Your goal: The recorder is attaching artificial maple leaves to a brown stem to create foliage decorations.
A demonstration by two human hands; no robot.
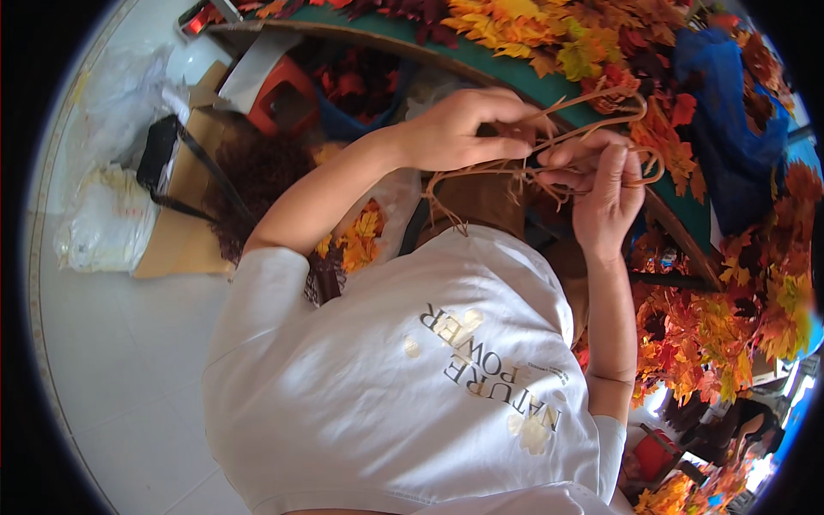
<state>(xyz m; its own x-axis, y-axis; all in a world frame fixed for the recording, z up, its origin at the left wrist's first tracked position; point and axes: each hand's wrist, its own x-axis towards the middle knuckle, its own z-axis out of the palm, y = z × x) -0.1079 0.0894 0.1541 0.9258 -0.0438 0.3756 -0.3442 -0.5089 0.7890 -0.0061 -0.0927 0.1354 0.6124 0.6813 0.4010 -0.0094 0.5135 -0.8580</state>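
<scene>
A bundle of thin brown stems (pixel 489 170), bare and with small twig ends, stretches between my two hands over my lap. My left hand (pixel 468 129) is curled round the stems, its fingertips pointing right. My right hand (pixel 605 184) pinches the bundle with thumb and fingers near the loops. On the right the stems bend back in rounded loops (pixel 657 167); one loop reaches up over the table edge. Loose twig ends hang down below my left hand. The exact spot where the right fingers press together is partly hidden.
A green table (pixel 489 75) with a wooden edge carries heaps of orange and yellow artificial maple leaves (pixel 558 30). A blue bag (pixel 730 120) lies at the right. To the left are a red stool (pixel 281 93), cardboard (pixel 184 215) and clear plastic bags (pixel 107 210).
</scene>
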